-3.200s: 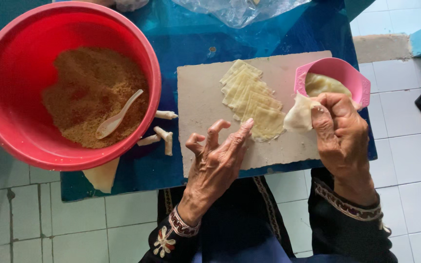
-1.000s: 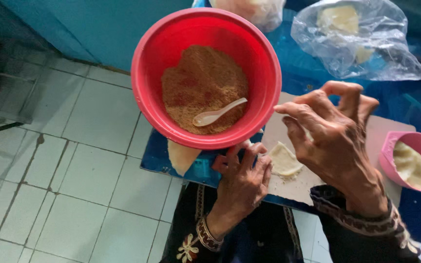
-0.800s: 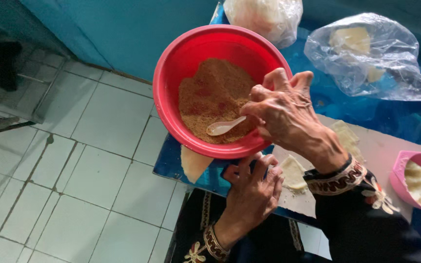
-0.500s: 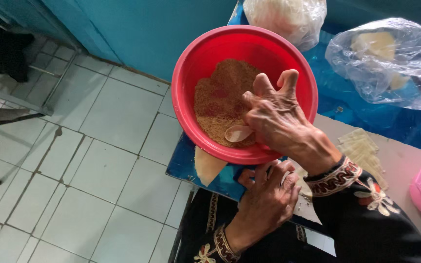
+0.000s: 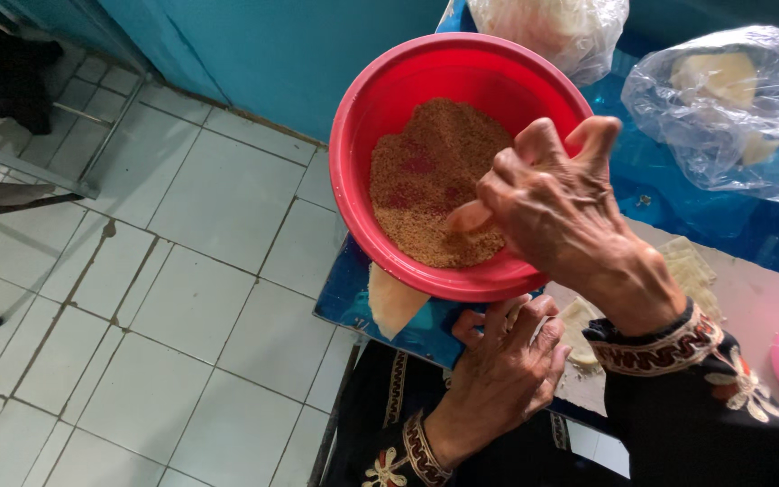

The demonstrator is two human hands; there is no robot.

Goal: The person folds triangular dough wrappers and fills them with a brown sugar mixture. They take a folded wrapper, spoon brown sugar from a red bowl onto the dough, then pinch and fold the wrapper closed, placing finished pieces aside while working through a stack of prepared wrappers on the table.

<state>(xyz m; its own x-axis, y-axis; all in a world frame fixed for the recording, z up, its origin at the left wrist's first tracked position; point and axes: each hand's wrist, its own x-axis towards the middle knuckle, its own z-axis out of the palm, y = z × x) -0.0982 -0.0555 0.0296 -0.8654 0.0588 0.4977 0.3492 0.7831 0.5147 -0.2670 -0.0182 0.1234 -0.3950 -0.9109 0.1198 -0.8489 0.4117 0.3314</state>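
Sitting at eleven o'clock, the red bowl (image 5: pixel 380 117) holds brown crumbs (image 5: pixel 426 180). Below it at six, the left hand (image 5: pixel 502 370) rests with loosely curled, empty fingers. Over the bowl's right side, the right hand (image 5: pixel 561 212) pinches a pale spoon (image 5: pixel 467 217).

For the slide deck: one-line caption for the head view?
Right hand reaches into red bowl of brown crumbs; left hand rests at the table edge.
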